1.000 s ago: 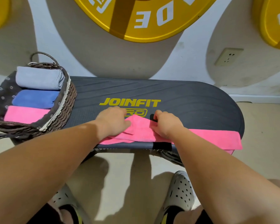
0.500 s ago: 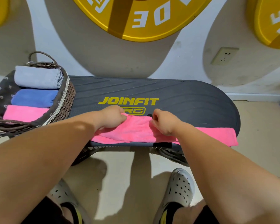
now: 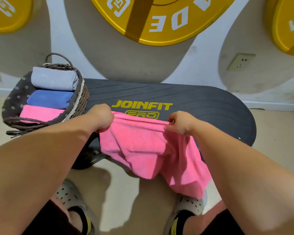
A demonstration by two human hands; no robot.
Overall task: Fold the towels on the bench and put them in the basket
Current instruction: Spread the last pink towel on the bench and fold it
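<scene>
Forearms [image 3: 41, 158] bare; left hand [image 3: 101, 116] and right hand [image 3: 182, 122] ungloved. Grey clogs [image 3: 66, 195] with round perforations — black socks [image 3: 82, 216] inside, yellow stripe along each. Dark shorts [image 3: 46, 223] at lower edge.

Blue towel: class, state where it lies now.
The blue towel lies folded in the wicker basket, head view left, between the grey towel behind and the folded pink towel in front.
</scene>
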